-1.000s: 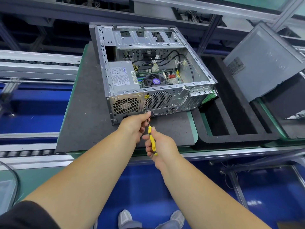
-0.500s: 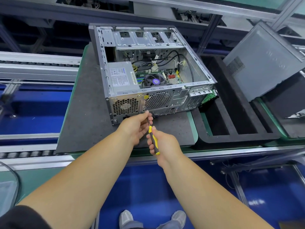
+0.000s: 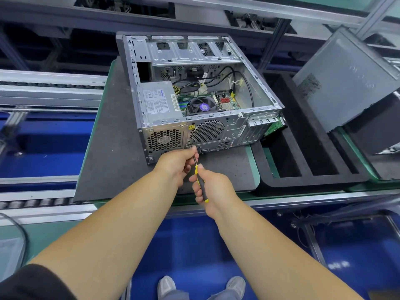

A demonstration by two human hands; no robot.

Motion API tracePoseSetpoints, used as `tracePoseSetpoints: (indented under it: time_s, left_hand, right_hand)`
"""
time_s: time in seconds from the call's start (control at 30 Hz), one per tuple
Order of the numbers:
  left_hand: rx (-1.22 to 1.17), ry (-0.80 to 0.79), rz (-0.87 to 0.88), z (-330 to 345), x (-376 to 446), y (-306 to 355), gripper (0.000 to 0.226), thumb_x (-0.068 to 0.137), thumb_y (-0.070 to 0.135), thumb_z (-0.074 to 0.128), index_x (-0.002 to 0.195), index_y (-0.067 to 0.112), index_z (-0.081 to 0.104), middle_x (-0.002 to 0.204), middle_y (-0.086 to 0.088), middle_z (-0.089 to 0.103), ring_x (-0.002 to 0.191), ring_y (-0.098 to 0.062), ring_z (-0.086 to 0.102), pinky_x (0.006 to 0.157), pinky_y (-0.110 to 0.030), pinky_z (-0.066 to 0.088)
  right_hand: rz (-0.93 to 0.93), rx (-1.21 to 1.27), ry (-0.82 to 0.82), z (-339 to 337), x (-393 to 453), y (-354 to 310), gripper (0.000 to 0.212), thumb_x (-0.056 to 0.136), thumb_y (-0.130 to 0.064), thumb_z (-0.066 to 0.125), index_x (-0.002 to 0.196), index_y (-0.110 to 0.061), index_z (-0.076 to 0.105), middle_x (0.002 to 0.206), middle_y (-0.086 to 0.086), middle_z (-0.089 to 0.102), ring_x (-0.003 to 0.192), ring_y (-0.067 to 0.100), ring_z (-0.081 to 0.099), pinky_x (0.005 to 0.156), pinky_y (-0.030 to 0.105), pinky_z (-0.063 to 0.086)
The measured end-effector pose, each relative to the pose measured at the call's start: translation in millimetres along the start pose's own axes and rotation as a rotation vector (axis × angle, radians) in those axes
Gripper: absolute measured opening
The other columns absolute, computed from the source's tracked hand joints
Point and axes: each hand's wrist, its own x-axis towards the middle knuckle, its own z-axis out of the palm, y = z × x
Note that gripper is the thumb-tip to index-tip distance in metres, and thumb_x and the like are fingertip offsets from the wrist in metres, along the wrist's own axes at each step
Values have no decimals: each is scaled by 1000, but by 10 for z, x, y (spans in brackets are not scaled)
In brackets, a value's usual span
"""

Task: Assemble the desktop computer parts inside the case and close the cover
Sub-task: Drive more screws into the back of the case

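Note:
An open grey computer case (image 3: 255, 118) lies on its side on a dark foam mat (image 3: 112, 148), rear panel towards me. Inside I see the power supply (image 3: 159, 102), the motherboard with a CPU fan (image 3: 202, 107) and black cables. My right hand (image 3: 214, 187) grips the yellow-and-black handle of a screwdriver (image 3: 200, 182). Its tip points at the rear panel beside the power supply grille. My left hand (image 3: 175, 163) pinches the screwdriver shaft close to the tip, right at the panel. The grey side cover (image 3: 346, 76) leans at the right, off the case.
A black foam tray (image 3: 307, 178) with long empty slots sits right of the mat. Roller conveyor rails (image 3: 43, 204) run along the left and near edge. Aluminium framing crosses behind the case. A cable loops at lower left. My feet stand on blue floor below.
The right hand has shifted slightly on the handle and the screwdriver leans a little differently. The left hand stays at the tip against the rear panel.

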Motion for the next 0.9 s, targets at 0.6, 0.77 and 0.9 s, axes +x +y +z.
tracePoseSetpoints:
  time_s: [0.6,0.77,0.9]
  left_hand:
    - [100,-50,31,32,-270,-38,16,95,22,62,83,12,68,72,1,69,64,-8,58,59,-19,48]
    - [236,-254,221,146,-554,88,17,98,20,57,90,11,69,82,-2,70,69,-8,63,67,-20,51]
    - [373,-320,365,362,-690,267,15,97,22,57,93,12,68,82,0,70,73,-9,65,73,-24,49]
  right_hand:
    - [-22,-47,-49,-248,-93,59,46,99,-45,51,80,-7,71,54,1,52,47,10,42,47,22,33]
    - [-168,-144,-10,-419,-225,-98,37,100,-32,48,78,-8,66,52,2,53,47,14,42,51,26,33]
    - [-279,-48,-7,-526,-309,-302,29,98,-18,45,82,-8,66,53,2,56,51,15,47,54,27,37]
